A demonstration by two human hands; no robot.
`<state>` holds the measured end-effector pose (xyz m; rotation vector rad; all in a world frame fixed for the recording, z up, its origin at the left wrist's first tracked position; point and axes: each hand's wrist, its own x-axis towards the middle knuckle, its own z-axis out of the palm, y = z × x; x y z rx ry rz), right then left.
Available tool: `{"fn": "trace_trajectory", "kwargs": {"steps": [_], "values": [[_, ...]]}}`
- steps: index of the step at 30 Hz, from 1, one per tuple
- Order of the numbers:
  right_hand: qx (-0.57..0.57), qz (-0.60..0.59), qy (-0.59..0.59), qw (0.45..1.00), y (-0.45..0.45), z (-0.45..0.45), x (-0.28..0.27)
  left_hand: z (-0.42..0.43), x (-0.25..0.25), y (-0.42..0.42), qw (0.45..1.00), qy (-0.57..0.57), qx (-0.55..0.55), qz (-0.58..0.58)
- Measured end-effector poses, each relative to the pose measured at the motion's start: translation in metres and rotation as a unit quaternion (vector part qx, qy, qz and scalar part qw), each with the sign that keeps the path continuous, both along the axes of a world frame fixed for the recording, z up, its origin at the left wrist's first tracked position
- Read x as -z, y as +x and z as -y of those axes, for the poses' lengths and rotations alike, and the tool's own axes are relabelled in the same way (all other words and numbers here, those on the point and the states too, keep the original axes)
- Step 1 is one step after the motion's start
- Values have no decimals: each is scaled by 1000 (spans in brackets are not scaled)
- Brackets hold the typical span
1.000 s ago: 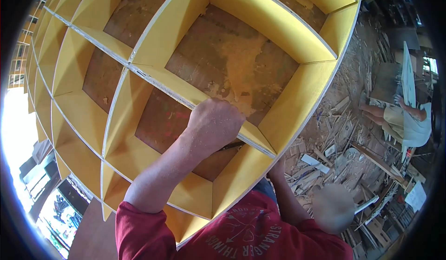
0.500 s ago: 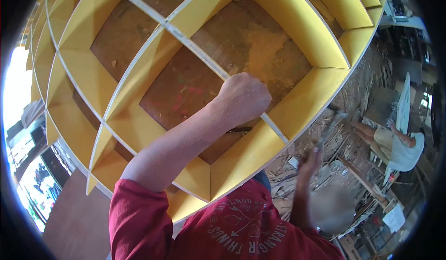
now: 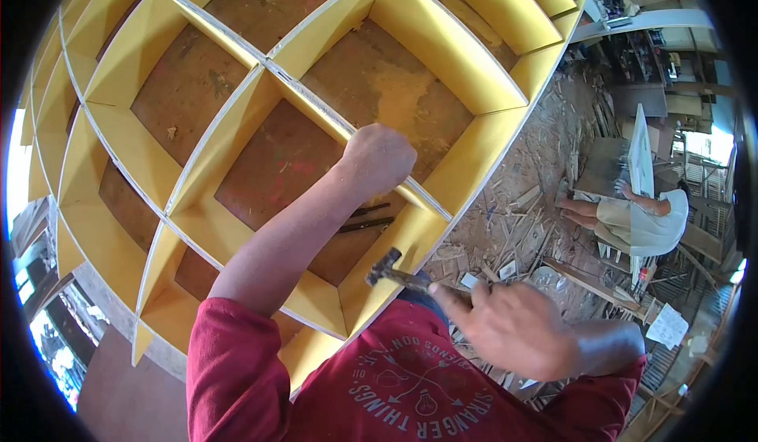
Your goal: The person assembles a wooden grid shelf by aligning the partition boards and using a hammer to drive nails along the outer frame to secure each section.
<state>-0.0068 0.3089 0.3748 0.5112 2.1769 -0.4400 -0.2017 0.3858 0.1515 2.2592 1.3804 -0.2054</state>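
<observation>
In the head view, your left hand (image 3: 380, 157) is clenching in a fist on a slat of the yellow grid frame (image 3: 479, 151), its contents hidden; rightward and nearer you, your right hand (image 3: 513, 330) is gripping the hammer (image 3: 397, 275). Dark tools (image 3: 369, 224) are lying beside your left forearm.

Plain yellow grid panels (image 3: 450, 43)

This is a woodworking shop: the right hand (image 3: 513, 330) grips a hammer (image 3: 404, 278), with wood scraps (image 3: 523, 233) littering the floor (image 3: 557, 157) beyond that grip. Farther out, 1 co-worker (image 3: 659, 222) sits beside a pale panel (image 3: 641, 154); near the left hand (image 3: 379, 157) spreads a yellow wooden grid (image 3: 483, 156).
</observation>
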Motion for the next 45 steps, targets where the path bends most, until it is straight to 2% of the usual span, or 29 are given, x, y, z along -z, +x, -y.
{"fn": "trace_trajectory", "kwargs": {"steps": [1,4,7,11,14,16,18,20,23,26,30,34,37,40,43,45], "values": [[16,-27,-30,999,-1,0,-1,-1,0,0,1000,-7,5,-5],[51,6,-100,994,9,-23,1,-3,-2,0,1000,-22,12,-6],[42,23,11,999,15,-31,-5,-4,-5,-3,1000,-18,22,-9],[14,13,74,997,4,-12,-7,-5,-3,-2,999,-11,31,1],[52,-22,-11,998,9,-36,-18,-4,1,-1,1000,3,28,1],[45,17,61,997,8,-36,-15,-4,-4,-1,999,-3,40,-11],[26,41,70,996,6,-39,-14,-6,-4,-2,999,0,40,-13],[6,52,9,999,5,-39,-16,-5,0,-2,999,4,39,-6],[65,51,-16,996,8,-70,-20,-5,0,-2,1000,-1,31,7],[40,49,80,995,6,-49,-15,-6,1,0,999,0,34,-14],[49,33,-61,996,20,-69,-12,-7,-2,1,999,-11,29,-12],[72,52,65,994,28,-67,-9,-8,-1,2,1000,-10,24,-8],[130,-3,11,991,57,-80,-9,-9,0,3,1000,-15,21,-13],[262,-82,-68,959,107,-87,-11,-10,-1,4,999,-28,8,-16],[445,-185,-117,868,176,-72,5,-13,-2,7,998,-52,0,-25],[483,-284,-144,816,243,-63,49,-11,0,9,998,-51,2,-31]]}}
